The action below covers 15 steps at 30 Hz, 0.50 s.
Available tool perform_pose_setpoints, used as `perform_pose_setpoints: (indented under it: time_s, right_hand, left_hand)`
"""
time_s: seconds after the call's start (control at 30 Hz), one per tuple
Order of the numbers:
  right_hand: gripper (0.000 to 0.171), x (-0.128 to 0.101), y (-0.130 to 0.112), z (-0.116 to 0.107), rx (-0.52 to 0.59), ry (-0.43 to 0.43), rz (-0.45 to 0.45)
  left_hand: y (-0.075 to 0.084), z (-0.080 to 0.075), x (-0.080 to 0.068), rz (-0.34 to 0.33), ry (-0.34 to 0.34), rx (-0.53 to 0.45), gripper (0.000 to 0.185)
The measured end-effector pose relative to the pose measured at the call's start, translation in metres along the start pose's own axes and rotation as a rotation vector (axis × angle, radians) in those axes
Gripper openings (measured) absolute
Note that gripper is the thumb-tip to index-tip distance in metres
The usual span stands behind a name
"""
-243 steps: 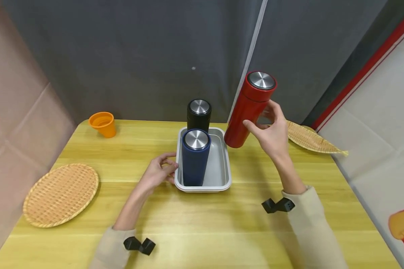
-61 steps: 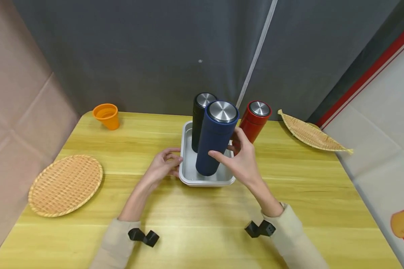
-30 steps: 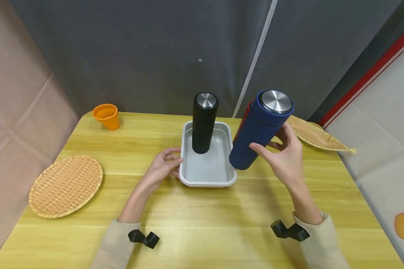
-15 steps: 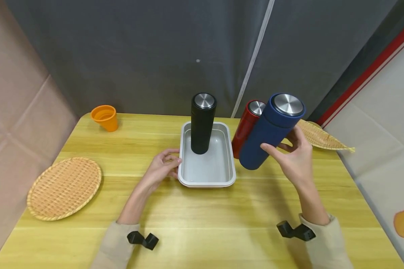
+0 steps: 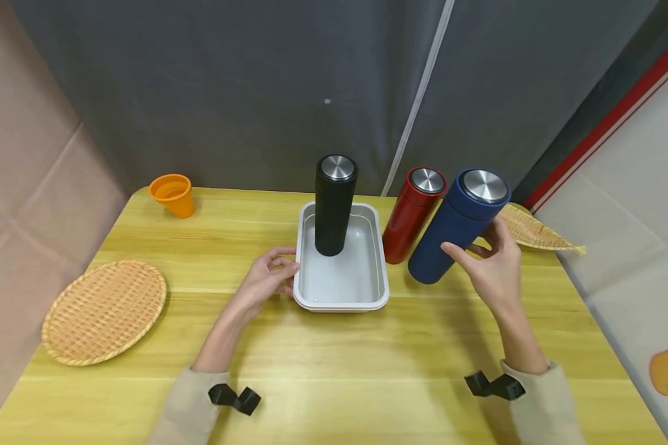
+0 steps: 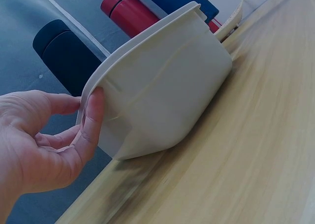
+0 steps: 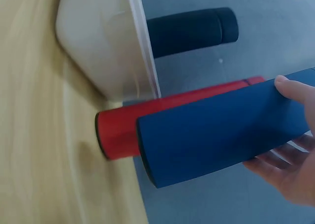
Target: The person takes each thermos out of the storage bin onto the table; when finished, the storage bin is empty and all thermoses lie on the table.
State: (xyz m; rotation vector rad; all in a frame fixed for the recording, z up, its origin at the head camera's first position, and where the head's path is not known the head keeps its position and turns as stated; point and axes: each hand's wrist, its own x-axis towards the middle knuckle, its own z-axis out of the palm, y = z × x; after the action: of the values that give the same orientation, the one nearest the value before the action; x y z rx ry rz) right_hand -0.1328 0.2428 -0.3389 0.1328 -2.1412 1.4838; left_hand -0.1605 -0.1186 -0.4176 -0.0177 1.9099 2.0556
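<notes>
My right hand (image 5: 495, 266) grips the blue thermos flask (image 5: 456, 228), thumb on its near side and fingers behind it. In the right wrist view its base is a little above the table. Just left of it a red thermos flask (image 5: 412, 216) stands on the table, partly covered by the blue one in that view. A black thermos flask (image 5: 335, 213) stands upright in the back left of a pale grey rectangular tray (image 5: 341, 306). With thumb and fingertips my left hand (image 6: 44, 135) holds the tray's left rim (image 6: 91, 83).
An orange cup (image 5: 175, 196) stands at the back left. A round woven mat (image 5: 106, 312) lies on the left of the wooden table (image 5: 334, 377). A leaf-shaped woven basket (image 5: 540, 233) is at the back right. A dark curtain (image 5: 228, 93) hangs behind.
Since the first frame the red flask has been set down right of the tray. The blue flask has been lifted out of the tray, carried right and lowered. My left hand stays at the rim.
</notes>
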Motion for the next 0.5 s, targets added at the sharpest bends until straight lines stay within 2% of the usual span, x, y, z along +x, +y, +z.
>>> perform_pose_setpoints:
  time_s: [0.23,0.37,0.5]
  right_hand:
    - [0.072,0.005,0.020,-0.005,-0.050,0.058,0.005]
    - [0.070,0.009,0.025,-0.005,-0.054,0.063,0.063]
    - [0.066,0.011,0.027,-0.003,0.004,0.080,0.125]
  left_hand:
    - [0.000,0.001,0.000,-0.003,0.006,-0.009,0.044]
    - [0.000,0.001,0.000,-0.003,0.008,-0.009,0.044]
    - [0.001,0.001,-0.001,-0.007,0.006,-0.001,0.044]
